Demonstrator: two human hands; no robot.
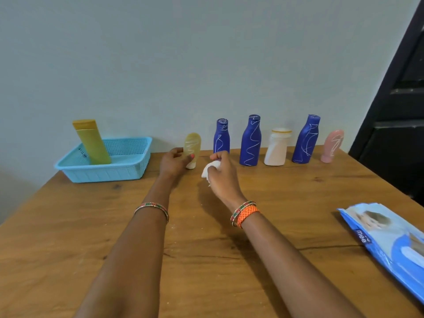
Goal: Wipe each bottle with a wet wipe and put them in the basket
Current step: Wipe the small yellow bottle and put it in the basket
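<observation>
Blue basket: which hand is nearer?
Left. The left hand grips the beige tube just right of the blue basket; the right hand, holding the wipe, is farther right.

Your left hand (175,160) grips a pale yellow tube (192,145) streaked with white squiggles, its cap white. Your right hand (221,174) bunches a white wipe (210,169). Past that hand stand three deep blue bottles (250,141) scrawled with white lines, a white jar (276,149) and a pink tube (332,145). Left of your grip, a mustard-yellow bottle (91,141) leans in the light blue mesh basket (128,154). Both wrists wear red-green beaded bangles (152,206); the right adds orange braid (249,214).
</observation>
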